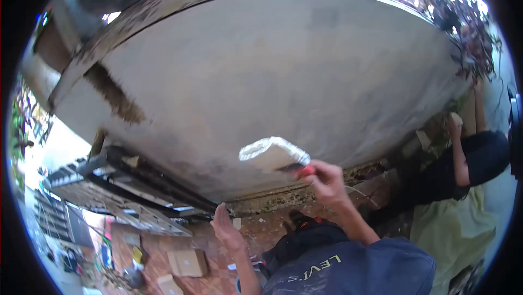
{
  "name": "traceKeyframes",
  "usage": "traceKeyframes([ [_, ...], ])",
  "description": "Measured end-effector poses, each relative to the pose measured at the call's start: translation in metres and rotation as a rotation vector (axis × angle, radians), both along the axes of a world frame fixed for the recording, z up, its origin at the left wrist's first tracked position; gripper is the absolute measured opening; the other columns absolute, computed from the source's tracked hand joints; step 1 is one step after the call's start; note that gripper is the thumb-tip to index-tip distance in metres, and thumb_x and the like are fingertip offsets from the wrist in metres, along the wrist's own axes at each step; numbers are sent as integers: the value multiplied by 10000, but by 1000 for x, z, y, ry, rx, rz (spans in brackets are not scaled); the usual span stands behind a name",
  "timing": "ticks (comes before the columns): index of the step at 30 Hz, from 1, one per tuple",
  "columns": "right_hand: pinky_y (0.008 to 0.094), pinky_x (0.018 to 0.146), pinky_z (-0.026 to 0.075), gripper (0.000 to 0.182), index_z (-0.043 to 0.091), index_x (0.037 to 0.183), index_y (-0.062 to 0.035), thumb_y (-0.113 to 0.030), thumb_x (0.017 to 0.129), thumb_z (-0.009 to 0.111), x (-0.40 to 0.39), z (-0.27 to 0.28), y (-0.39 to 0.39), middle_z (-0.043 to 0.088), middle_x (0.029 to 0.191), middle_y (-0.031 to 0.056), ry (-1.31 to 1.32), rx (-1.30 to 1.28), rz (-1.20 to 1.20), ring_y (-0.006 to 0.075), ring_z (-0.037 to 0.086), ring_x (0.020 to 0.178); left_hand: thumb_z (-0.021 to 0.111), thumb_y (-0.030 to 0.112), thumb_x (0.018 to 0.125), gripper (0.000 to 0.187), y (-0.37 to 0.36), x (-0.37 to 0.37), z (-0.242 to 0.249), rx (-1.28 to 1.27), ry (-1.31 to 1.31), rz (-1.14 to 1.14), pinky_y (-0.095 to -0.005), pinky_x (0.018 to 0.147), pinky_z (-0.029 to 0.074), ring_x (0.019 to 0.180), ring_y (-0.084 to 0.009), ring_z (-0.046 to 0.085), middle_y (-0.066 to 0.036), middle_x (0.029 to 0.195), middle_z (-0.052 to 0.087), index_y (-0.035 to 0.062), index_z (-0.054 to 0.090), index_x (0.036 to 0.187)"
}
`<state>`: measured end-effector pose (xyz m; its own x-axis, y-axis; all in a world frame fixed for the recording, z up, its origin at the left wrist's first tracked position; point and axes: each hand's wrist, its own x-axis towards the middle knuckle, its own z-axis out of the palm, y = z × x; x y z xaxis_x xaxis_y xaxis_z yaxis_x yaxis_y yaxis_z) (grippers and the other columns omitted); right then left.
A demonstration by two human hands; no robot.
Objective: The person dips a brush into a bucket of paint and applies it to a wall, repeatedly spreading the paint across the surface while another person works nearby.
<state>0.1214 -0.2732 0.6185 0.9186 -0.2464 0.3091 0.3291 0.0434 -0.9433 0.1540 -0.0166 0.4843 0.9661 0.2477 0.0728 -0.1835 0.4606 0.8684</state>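
Note:
My right hand (326,181) is closed around a red and black tool (303,171), its dark tip pointing left. A looped white, silvery strip (272,145) rises from the same hand and bends over to the left, in front of the grey wall (261,77). Nothing shows in my left hand (226,228), which is raised with its fingers stretched out, near the foot of the wall and the end of a dark metal frame.
The dark metal frame (147,186) leans at the left. Cardboard boxes (187,262) lie on the reddish tiled floor (212,254). Another person in dark clothing (436,178) is at the right, arms toward the wall. Purple-leaved plants (471,39) hang at the upper right.

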Motion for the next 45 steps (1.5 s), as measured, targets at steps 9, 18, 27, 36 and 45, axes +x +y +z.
traceKeyframes([
  [9,203,606,441,289,588,1155,81,-87,920,591,-20,41,-117,663,844,75,-164,-58,-540,67,529,673,256,344,1030,513,-102,50,21,108,-39,-197,-400,1120,295,1240,-290,468,-204,1260,537,-65,483,1242],
  [18,207,503,374,252,543,1101,55,-161,976,507,26,73,-138,573,689,38,-228,92,-337,66,472,567,305,338,1025,478,-154,62,27,104,-5,-181,-394,1111,306,1242,-271,475,-173,1257,551,-41,521,1219],
  [27,216,452,269,201,480,1034,8,-188,994,474,62,79,-111,394,603,-36,-301,238,-224,36,343,507,323,358,1019,482,-144,66,32,160,29,-225,-402,1111,294,1245,-262,474,-174,1241,566,-27,534,1219],
  [36,221,396,211,218,453,1037,19,-192,991,478,91,61,-98,312,579,-68,-244,375,-194,13,259,447,312,401,1012,530,-144,74,27,193,10,-280,-413,1121,259,1271,-274,447,-193,1281,534,-31,494,1259],
  [45,222,379,227,220,476,1015,-9,-227,987,487,40,-12,-69,304,537,-63,220,503,-297,20,296,411,303,414,1009,549,-137,77,23,218,85,-251,-408,1117,261,1270,-277,451,-204,1272,542,-32,488,1268],
])
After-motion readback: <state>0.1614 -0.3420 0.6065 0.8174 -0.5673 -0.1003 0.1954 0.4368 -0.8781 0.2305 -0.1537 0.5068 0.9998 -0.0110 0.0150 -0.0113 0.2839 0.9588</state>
